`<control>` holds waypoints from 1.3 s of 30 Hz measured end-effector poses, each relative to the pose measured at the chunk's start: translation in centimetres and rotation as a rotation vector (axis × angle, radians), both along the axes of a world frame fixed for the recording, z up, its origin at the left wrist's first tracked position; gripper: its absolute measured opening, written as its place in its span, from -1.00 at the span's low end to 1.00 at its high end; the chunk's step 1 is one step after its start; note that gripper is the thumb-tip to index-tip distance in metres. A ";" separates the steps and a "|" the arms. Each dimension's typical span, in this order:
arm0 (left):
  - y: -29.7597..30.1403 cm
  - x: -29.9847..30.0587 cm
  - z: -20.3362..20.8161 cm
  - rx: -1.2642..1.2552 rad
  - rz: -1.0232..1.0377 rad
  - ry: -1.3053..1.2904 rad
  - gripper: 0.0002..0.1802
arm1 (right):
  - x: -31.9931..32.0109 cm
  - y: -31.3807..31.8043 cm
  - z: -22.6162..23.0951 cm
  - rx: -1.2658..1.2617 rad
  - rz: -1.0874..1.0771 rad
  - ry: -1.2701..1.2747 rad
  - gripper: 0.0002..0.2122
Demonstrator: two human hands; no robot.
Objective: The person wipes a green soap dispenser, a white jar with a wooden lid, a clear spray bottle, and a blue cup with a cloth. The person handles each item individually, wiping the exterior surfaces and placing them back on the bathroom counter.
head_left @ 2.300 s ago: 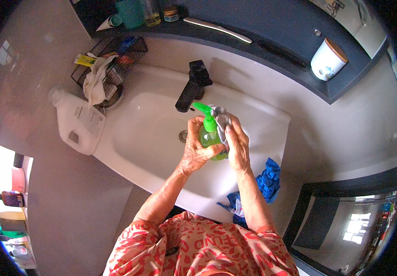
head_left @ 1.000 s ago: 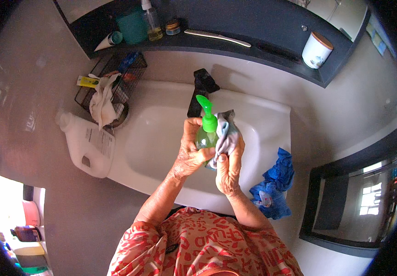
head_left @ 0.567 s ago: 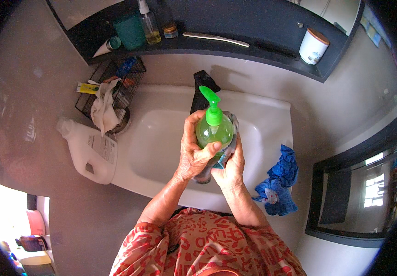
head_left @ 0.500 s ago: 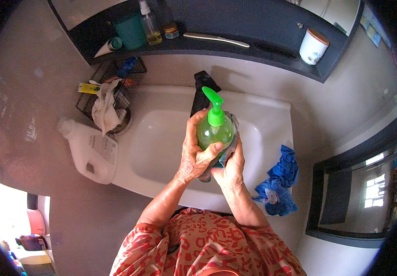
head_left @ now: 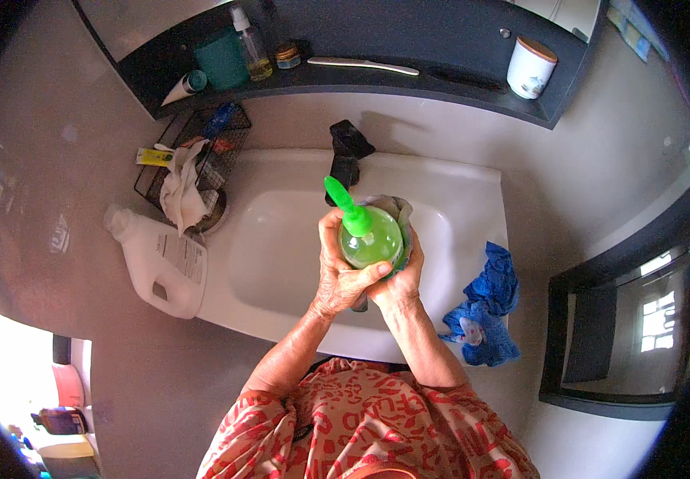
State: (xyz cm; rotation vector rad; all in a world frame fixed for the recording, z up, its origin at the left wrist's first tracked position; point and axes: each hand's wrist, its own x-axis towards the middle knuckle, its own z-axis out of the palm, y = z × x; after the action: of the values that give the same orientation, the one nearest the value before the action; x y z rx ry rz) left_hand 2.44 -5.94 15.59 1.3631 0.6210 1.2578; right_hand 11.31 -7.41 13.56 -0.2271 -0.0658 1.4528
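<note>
Over the white sink (head_left: 261, 275) I hold a clear pump bottle of green liquid (head_left: 370, 246) with a bright green pump head. My left hand (head_left: 335, 275) is wrapped round its left side, the thumb across the front. On the other side my right hand (head_left: 402, 289) is closed round a grey cloth (head_left: 393, 207), pressing it against the bottle. Part of the cloth shows behind the bottle, and a bit hangs below my hands. The bottle leans with its top toward me, and the nozzle points up and left. Just beyond stands a black tap (head_left: 346, 164).
A blue cloth (head_left: 489, 307) lies on the sink's right corner. To the left are a white jug (head_left: 161, 263) and a wire basket (head_left: 229, 132) with a pale cloth (head_left: 181, 191) draped over it. Above the sink runs a dark shelf (head_left: 457, 100) holding a spray bottle (head_left: 255, 60) and a lidded white jar (head_left: 532, 68).
The bottle has turned and tilted in my hands, so its nozzle now sits farther left and lower. More of the grey cloth shows behind it. My view has shifted slightly.
</note>
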 end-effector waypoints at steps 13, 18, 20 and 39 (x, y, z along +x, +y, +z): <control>-1.1 0.4 -1.0 -0.094 0.017 -0.175 -0.04 | -1.0 -0.1 -1.3 -0.171 -0.138 -0.145 -0.66; -0.7 -0.1 -0.4 -0.114 0.116 -0.197 -0.06 | -2.4 -1.9 -0.4 -0.177 -0.211 -0.370 -0.65; -0.3 -0.6 -0.5 -0.034 0.184 -0.111 -0.07 | -2.4 -3.0 0.0 -0.137 -0.200 -0.577 -0.66; -0.7 -4.0 -0.5 -0.068 -0.172 -0.001 0.01 | -0.1 -3.0 5.4 0.116 -0.382 -1.470 -0.71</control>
State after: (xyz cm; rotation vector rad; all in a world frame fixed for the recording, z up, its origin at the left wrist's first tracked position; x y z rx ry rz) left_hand -1.57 -6.69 15.12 1.3307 0.5298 1.0904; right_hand 11.16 -10.36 18.93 -1.1021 -1.2150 0.6411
